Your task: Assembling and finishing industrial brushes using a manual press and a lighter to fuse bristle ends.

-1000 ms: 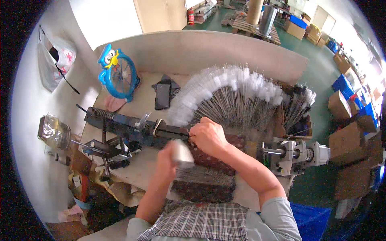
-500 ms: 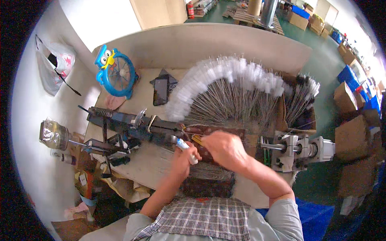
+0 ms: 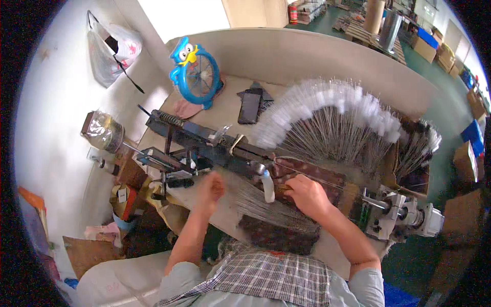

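My right hand [image 3: 306,197] rests on a dark patterned cloth [image 3: 312,176] and pinches a thin wire brush with a white tip [image 3: 267,187], right beside the clamp of a long dark bench machine [image 3: 204,146]. My left hand [image 3: 209,187] is curled into a fist, blurred, just in front of the machine's left part; nothing shows in it. A bundle of bare grey wires [image 3: 266,209] lies between my two hands. Behind the machine, a wide fan of white-tipped wire brushes [image 3: 332,115] stands spread out.
A blue bird-shaped fan [image 3: 197,71] and a black phone [image 3: 249,106] sit at the back of the bench. A grey motor unit [image 3: 404,215] is at the right end, a clear jar [image 3: 102,130] at the left. Cardboard boxes [image 3: 465,161] stand on the green floor.
My left hand let go of the white-tipped brush and moved left toward the machine's left part. My right hand slid right and now holds the brush by the clamp.
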`<state>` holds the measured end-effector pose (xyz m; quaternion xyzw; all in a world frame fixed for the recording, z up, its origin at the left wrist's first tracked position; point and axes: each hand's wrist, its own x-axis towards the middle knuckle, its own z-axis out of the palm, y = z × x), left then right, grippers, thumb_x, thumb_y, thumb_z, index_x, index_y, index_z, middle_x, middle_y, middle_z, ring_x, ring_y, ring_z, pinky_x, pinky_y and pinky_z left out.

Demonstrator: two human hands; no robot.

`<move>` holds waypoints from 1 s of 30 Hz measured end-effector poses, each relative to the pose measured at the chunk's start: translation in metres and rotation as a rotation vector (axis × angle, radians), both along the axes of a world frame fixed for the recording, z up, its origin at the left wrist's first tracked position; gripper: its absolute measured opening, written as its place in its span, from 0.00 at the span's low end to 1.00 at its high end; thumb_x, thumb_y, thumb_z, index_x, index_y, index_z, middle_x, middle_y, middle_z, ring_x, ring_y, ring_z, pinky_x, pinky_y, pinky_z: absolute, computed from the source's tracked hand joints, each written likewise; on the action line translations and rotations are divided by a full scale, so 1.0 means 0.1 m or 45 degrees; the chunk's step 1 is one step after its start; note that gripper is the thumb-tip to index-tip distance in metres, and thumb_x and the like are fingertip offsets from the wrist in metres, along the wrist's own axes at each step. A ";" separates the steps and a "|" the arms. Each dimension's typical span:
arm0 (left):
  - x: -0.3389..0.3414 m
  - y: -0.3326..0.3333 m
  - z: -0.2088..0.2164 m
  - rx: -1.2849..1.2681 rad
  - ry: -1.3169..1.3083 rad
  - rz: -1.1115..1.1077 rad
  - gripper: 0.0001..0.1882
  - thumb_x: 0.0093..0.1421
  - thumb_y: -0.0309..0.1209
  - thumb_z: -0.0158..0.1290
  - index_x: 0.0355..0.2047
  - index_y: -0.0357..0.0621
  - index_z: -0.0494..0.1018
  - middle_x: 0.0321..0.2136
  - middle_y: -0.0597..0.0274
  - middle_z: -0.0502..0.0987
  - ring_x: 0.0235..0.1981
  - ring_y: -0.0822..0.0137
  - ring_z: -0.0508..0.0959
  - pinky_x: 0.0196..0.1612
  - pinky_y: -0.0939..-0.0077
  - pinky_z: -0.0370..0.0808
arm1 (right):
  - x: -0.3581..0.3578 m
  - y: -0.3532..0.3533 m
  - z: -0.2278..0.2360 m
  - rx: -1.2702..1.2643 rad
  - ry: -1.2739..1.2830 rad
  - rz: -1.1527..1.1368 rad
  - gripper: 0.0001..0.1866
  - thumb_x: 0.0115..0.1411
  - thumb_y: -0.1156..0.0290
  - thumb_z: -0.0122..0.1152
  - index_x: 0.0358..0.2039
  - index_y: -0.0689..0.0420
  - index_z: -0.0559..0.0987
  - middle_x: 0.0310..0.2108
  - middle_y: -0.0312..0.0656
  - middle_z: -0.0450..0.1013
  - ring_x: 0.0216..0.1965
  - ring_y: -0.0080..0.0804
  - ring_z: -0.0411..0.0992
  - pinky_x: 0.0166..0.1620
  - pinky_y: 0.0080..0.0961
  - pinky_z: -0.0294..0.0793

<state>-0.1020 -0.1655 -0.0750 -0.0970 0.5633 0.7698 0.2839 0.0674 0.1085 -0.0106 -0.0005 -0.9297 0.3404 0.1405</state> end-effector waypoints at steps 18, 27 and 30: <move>0.39 0.25 0.24 -0.494 0.682 -0.121 0.06 0.53 0.29 0.53 0.28 0.40 0.74 0.20 0.68 0.71 0.22 0.75 0.70 0.28 0.77 0.68 | 0.07 0.17 0.57 0.095 0.140 -0.161 0.09 0.51 0.75 0.58 0.35 0.59 0.78 0.28 0.45 0.73 0.31 0.44 0.72 0.35 0.34 0.72; 1.11 1.71 0.57 0.261 0.276 -0.488 0.09 0.61 0.32 0.50 0.32 0.38 0.72 0.26 0.62 0.74 0.23 0.75 0.71 0.27 0.81 0.68 | 0.25 0.43 0.53 -0.115 0.138 -0.389 0.10 0.50 0.70 0.61 0.32 0.60 0.79 0.28 0.45 0.75 0.31 0.40 0.73 0.37 0.30 0.72; 1.14 1.79 0.53 0.190 0.352 -0.506 0.09 0.60 0.32 0.50 0.33 0.38 0.72 0.26 0.62 0.74 0.23 0.76 0.71 0.26 0.82 0.68 | 0.34 0.48 0.49 -0.369 0.063 -0.371 0.10 0.49 0.69 0.62 0.32 0.59 0.80 0.28 0.45 0.75 0.32 0.40 0.73 0.37 0.30 0.72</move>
